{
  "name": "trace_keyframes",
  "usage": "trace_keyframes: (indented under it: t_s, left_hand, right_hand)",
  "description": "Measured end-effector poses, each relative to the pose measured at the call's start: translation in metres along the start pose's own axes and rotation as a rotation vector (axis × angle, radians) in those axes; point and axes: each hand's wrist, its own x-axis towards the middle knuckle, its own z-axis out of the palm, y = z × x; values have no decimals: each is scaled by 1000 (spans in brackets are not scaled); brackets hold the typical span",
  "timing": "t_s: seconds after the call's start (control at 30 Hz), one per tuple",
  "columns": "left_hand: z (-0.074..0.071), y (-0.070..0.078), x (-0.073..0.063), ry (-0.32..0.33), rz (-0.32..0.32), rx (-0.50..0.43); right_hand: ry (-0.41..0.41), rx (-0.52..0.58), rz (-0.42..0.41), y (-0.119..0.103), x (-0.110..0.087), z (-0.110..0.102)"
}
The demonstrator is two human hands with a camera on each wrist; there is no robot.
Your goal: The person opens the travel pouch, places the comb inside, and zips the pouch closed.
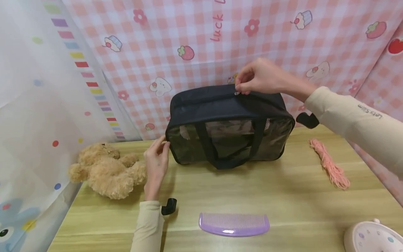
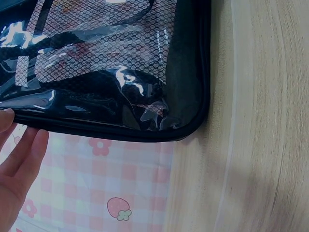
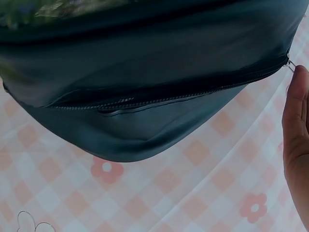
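A black zip-top toiletry bag [image 1: 226,105] with a clear front panel and a black strap handle stands at the back of the table. My right hand [image 1: 262,75] pinches the zipper pull [image 3: 289,64] on the bag's top. In the right wrist view the zipper's teeth [image 3: 193,94] run away from the pull and stand parted along that stretch. Down at the bag's left side, my left hand [image 1: 156,161] pinches the black piped edge [image 2: 91,131], thumb on the front and fingers behind. Mesh shows through the clear panel [image 2: 116,43].
A tan plush toy [image 1: 108,171] lies left of my left hand. Nearest me is a purple comb [image 1: 234,229]. To the right are a bundle of pink cord [image 1: 329,163] and, at the front corner, a pale clock [image 1: 373,239]. Checked cloth [image 1: 195,21] hangs right behind the bag.
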Motion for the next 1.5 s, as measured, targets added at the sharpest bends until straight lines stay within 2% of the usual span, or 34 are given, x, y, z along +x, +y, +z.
trace_keyframes:
  t_s: [0.13,0.6,0.83,1.23,1.33,1.5]
  left_hand:
    - [-1,-2,1,19,13,-9]
    - [2,0,3,4,-9,1]
    - [0,-1,3,-9,-10,-6]
    - [-1,-1,-1,-1,-18,9]
    - [-1,6,0,7,-17,8]
    - [-4,31,3,4,-20,9]
  right_hand:
    - [0,-12,-40,-4,8,2]
    - [-59,-59,-11,-18,16,-1]
    - [-80,6,-2,-23,26,4]
    - [-125,25,6,-33,38,12]
    - [-132,10,1,-36,40,12]
    - [-140,-2,-16,-40,45,16]
